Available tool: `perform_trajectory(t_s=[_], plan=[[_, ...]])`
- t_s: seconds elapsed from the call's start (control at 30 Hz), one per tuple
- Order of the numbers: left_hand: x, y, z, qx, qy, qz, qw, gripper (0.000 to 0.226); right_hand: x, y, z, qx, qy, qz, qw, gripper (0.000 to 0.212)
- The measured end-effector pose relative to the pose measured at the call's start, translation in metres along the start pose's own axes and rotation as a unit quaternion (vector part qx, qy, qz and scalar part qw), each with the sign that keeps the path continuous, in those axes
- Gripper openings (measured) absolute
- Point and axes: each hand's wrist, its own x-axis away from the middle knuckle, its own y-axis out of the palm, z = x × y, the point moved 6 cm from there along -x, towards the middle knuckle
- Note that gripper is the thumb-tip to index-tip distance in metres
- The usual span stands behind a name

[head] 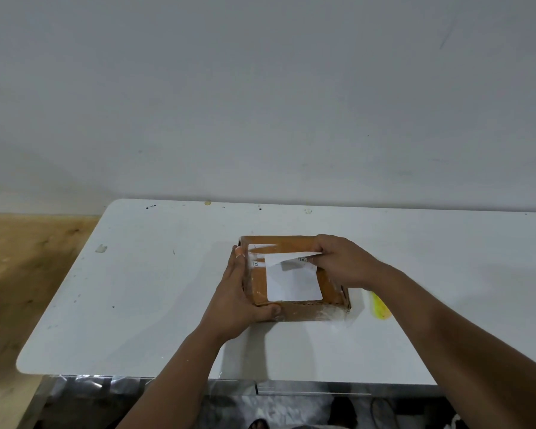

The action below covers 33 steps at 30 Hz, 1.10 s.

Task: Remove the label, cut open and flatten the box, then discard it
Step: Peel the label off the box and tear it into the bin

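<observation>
1. On the white table (143,305) sits a brown cardboard box (331,291), wrapped in clear tape
2. Left hand (239,301) clasps the box's left side, fingers along the edge, thumb at the near face
3. Right hand (342,261) pinches the white label (293,284), its far edge peeled up
4. Something yellow (380,306) lies just right of the box

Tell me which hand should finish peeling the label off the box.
Probably the right hand: it already pinches the lifted far edge of the label, while the left hand braces the box at its left side.
</observation>
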Motion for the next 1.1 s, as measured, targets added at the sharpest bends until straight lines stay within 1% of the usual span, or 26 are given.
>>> perform_trajectory(t_s=[0.1,0.13,0.2,0.27,0.3,0.37,0.4,0.43,0.53,0.6,0.77,0.8,0.83,0.87,0.97,1.03,1.1], plan=[[-0.002,0.000,-0.003,0.004,-0.013,0.002,1.000,0.133,-0.002,0.002,0.003,-0.031,0.003,-0.019,0.999,0.008],[-0.003,0.000,-0.004,0.004,-0.016,0.007,1.000,0.134,-0.003,0.003,0.004,-0.033,0.001,-0.017,0.999,0.011],[-0.004,0.000,-0.005,0.002,-0.020,0.012,1.000,0.136,-0.003,0.005,0.007,-0.013,-0.006,0.004,1.000,0.014],[-0.003,0.000,-0.003,0.002,-0.022,0.015,1.000,0.137,-0.002,0.006,0.013,0.004,-0.013,0.035,0.999,0.009],[-0.002,0.000,-0.002,0.002,-0.017,0.016,1.000,0.136,-0.002,0.009,0.017,0.006,-0.013,0.040,0.999,0.018],[-0.002,0.000,0.000,0.003,-0.011,0.016,1.000,0.135,0.001,0.012,0.024,0.002,0.000,0.058,0.998,0.054],[-0.003,0.000,-0.001,0.003,-0.011,0.016,1.000,0.135,0.001,0.012,0.028,0.009,0.009,0.074,0.997,0.062],[-0.003,0.000,-0.001,0.003,-0.011,0.016,1.000,0.136,0.002,0.012,0.028,0.016,0.012,0.087,0.996,0.057],[-0.004,0.000,-0.004,0.000,-0.014,0.017,1.000,0.137,0.001,0.015,0.025,0.072,0.002,0.090,0.993,0.007],[-0.004,0.000,-0.004,0.000,-0.018,0.014,1.000,0.137,-0.001,0.020,0.025,0.100,-0.011,0.085,0.991,0.011],[-0.004,0.000,-0.003,0.000,-0.018,0.014,1.000,0.137,0.000,0.021,0.022,0.110,-0.007,0.054,0.992,0.028],[-0.004,0.000,-0.004,-0.001,-0.023,0.016,1.000,0.136,0.000,0.021,0.021,0.103,-0.006,0.037,0.994,0.027],[-0.004,0.000,-0.005,-0.001,-0.028,0.020,0.999,0.135,0.001,0.022,0.021,0.095,0.000,0.011,0.995,0.020],[-0.004,0.000,-0.006,0.001,-0.031,0.022,0.999,0.135,0.002,0.022,0.021,0.076,0.006,-0.014,0.997,0.014],[-0.004,0.000,-0.006,0.006,-0.028,0.024,0.999,0.133,0.005,0.021,0.021,0.002,0.025,-0.057,0.998,0.023],[-0.003,0.000,-0.004,0.011,-0.025,0.022,0.999,0.133,0.006,0.019,0.016,-0.052,0.029,-0.064,0.996,0.024],[-0.002,-0.001,-0.002,0.012,-0.023,0.019,0.999,0.133,0.006,0.019,0.015,-0.094,0.041,-0.062,0.993,0.021]])
